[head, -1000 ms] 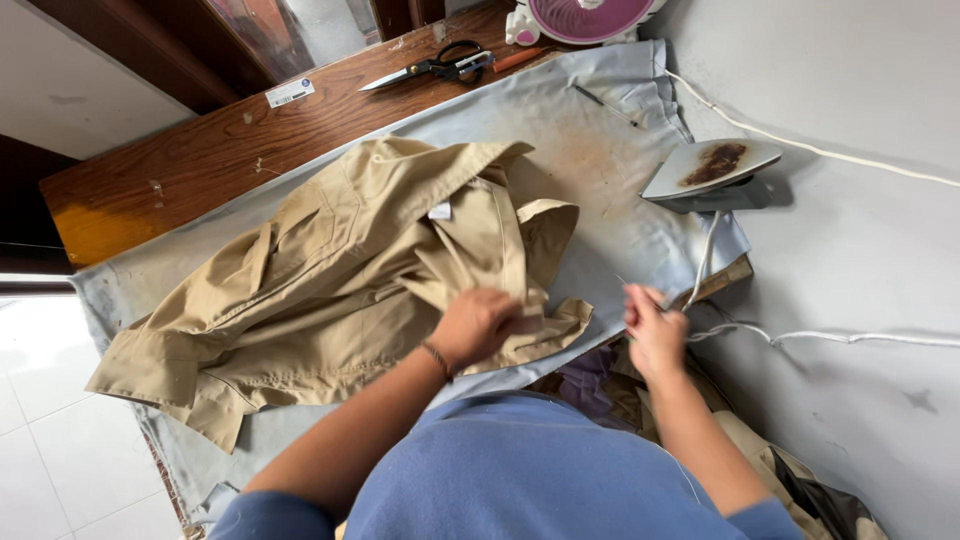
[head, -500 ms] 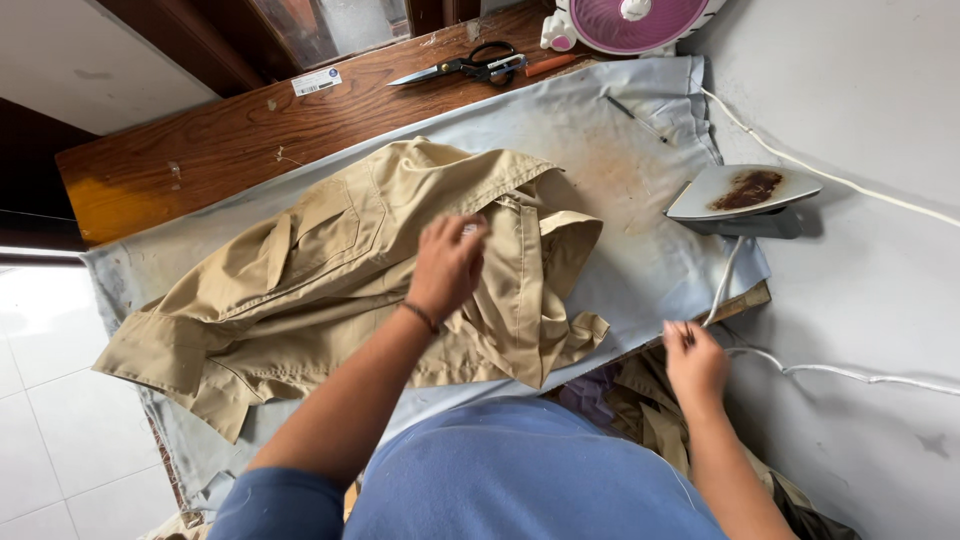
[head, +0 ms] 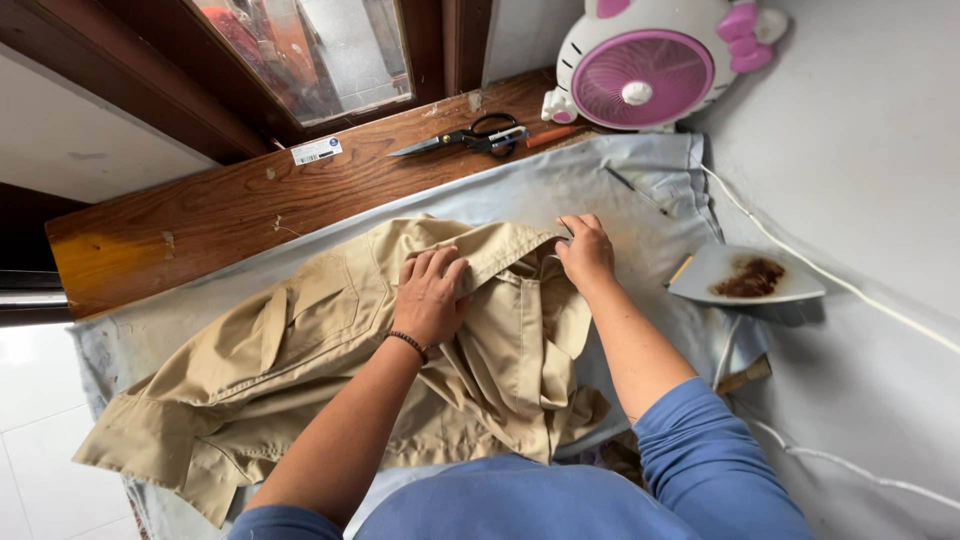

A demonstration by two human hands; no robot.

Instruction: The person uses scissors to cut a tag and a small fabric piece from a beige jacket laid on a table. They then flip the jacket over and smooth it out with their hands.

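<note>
A tan shirt [head: 300,370] lies crumpled on a pale blue padded ironing surface [head: 620,190]. My left hand [head: 430,295] presses flat on the shirt near its collar band. My right hand [head: 585,252] pinches the far end of the collar band at the shirt's upper right edge. A bracelet circles my left wrist.
An iron [head: 745,278] with a scorched soleplate stands at the right, its white cord [head: 830,280] trailing along the wall. Black scissors [head: 465,138] lie on the wooden sill [head: 230,215]. A pink and white desk fan [head: 645,70] stands at the back right.
My right hand has come up from the near edge to the collar. My left hand slid slightly toward the collar. The view moved closer.
</note>
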